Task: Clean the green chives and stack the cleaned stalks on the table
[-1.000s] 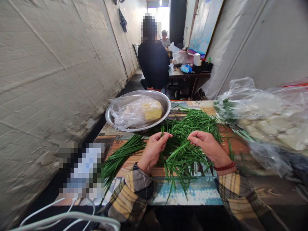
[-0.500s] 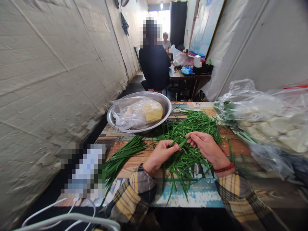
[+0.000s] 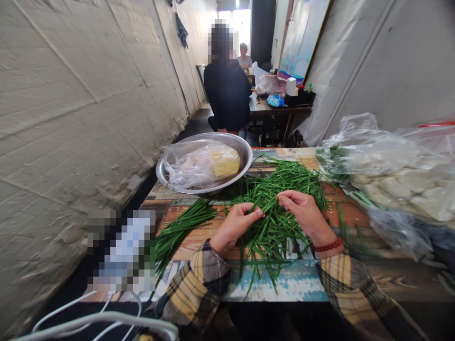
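A loose heap of green chives point(image 3: 280, 199) covers the middle of the painted wooden table point(image 3: 302, 284). My left hand point(image 3: 236, 225) is closed in a pinch on a few chive leaves at the heap's near left side. My right hand point(image 3: 305, 215), with a red bead bracelet at the wrist, pinches a chive leaf close by, its fingertips a short way from the left hand's. A tidy bundle of sorted chives point(image 3: 179, 229) lies to the left of my left hand.
A metal basin point(image 3: 245, 154) holding a plastic bag with a yellow block stands behind the chives. Plastic bags of pale food point(image 3: 398, 175) crowd the table's right side. White cables point(image 3: 88, 319) lie near left. A person in black point(image 3: 227, 92) sits at another table beyond.
Both hands have shifted slightly among the chives; the left hand dropped lower and its fingers closed toward the right hand's fingertips. The heap and basin stay put.
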Demonstrator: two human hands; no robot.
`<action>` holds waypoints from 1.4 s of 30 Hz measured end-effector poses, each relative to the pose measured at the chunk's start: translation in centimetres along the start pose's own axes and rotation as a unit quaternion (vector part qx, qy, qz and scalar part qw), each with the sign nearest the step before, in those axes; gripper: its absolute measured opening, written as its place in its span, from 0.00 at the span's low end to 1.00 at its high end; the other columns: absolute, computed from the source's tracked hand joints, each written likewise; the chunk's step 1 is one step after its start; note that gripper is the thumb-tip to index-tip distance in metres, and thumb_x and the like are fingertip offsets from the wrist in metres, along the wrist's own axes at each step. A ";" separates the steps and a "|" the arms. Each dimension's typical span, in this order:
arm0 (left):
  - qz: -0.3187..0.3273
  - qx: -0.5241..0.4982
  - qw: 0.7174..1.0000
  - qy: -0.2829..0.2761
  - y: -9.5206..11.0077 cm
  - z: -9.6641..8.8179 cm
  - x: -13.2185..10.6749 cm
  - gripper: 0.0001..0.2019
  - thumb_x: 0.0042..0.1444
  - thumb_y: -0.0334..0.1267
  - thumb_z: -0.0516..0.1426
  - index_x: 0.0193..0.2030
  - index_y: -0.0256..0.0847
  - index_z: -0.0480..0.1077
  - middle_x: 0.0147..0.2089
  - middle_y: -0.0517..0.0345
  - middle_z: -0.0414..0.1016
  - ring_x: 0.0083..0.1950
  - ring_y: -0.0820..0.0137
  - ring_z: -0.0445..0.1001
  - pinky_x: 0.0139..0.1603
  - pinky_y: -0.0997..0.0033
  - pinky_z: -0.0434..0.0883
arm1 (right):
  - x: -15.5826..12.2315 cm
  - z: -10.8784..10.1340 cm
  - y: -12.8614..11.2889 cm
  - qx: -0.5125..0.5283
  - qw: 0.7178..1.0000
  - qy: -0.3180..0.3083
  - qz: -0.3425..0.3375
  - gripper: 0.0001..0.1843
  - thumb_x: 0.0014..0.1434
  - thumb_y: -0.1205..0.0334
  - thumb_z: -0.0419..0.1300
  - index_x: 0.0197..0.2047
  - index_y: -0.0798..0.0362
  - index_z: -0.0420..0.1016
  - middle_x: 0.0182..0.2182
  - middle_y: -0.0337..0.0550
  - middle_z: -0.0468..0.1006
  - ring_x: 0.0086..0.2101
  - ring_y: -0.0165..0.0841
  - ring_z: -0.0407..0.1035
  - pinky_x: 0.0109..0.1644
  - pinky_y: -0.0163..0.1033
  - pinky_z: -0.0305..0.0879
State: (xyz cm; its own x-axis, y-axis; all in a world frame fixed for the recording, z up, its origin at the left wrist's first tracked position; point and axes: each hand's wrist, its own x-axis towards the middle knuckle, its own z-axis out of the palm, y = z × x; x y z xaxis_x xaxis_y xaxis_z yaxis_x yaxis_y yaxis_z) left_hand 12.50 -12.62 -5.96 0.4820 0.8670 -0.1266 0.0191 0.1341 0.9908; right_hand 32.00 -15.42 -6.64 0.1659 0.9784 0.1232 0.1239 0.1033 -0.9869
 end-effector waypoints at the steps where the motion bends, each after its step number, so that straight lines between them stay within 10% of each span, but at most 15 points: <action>1: 0.008 0.004 1.000 0.013 -0.1 -0.1 0.1 0.14 0.46 0.45 0.62 0.26 0.34 0.75 0.26 0.56 0.71 0.28 0.75 0.64 0.30 0.76 0.59 | 0.0 -0.1 -0.1 0.001 1.000 0.008 0.001 0.15 0.50 0.48 0.62 0.34 0.52 0.77 0.27 0.40 0.75 0.29 0.31 0.66 0.32 0.36 0.61; 7: 0.068 0.002 0.991 0.119 -0.2 -0.8 0.7 0.18 0.44 0.38 0.64 0.44 0.37 0.75 0.33 0.57 0.74 0.32 0.74 0.67 0.34 0.75 0.62 | -0.2 -0.3 -0.3 -0.007 1.000 0.002 -0.009 0.14 0.52 0.49 0.62 0.32 0.52 0.77 0.27 0.40 0.75 0.28 0.30 0.65 0.29 0.34 0.60; 19: 0.085 0.084 0.984 0.128 -0.2 -0.3 0.3 0.31 0.51 0.45 0.60 0.61 0.38 0.63 0.41 0.52 0.75 0.37 0.67 0.71 0.37 0.69 0.67 | -0.3 0.8 -0.6 -0.069 0.992 -0.018 -0.100 0.11 0.56 0.54 0.59 0.35 0.51 0.79 0.31 0.41 0.78 0.33 0.32 0.70 0.38 0.38 0.65; 24: 0.125 0.123 0.982 0.063 0.4 -0.2 0.1 0.21 0.51 0.42 0.60 0.52 0.38 0.72 0.50 0.49 0.75 0.47 0.64 0.71 0.47 0.67 0.66 | -0.4 1.0 -0.7 -0.077 0.988 -0.026 -0.131 0.09 0.57 0.57 0.59 0.35 0.51 0.79 0.31 0.40 0.78 0.33 0.32 0.70 0.38 0.37 0.65; 30: 0.105 0.165 0.981 0.007 0.9 0.2 -0.3 0.10 0.48 0.42 0.62 0.30 0.36 0.77 0.29 0.56 0.74 0.34 0.69 0.68 0.37 0.71 0.64 | -0.5 1.4 -1.1 -0.085 0.984 -0.040 -0.153 0.08 0.56 0.58 0.59 0.34 0.51 0.79 0.31 0.41 0.78 0.33 0.32 0.71 0.38 0.37 0.65; 42: 0.003 -0.060 0.991 0.122 1.7 -1.6 0.0 0.16 0.46 0.49 0.62 0.34 0.37 0.75 0.33 0.58 0.71 0.22 0.82 0.58 0.21 0.79 0.52 | 0.2 -0.5 1.0 -0.270 0.956 -0.066 -0.094 0.15 0.60 0.56 0.53 0.42 0.51 0.79 0.37 0.43 0.80 0.36 0.35 0.73 0.42 0.39 0.66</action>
State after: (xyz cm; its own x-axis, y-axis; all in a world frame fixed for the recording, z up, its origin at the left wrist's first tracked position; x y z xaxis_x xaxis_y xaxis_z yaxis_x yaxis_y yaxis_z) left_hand 11.08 -11.63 -4.31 0.2545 0.9565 -0.1425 -0.0949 0.1713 0.9806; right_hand 32.68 -15.17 -7.56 -0.0293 0.9695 0.2433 0.6316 0.2067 -0.7472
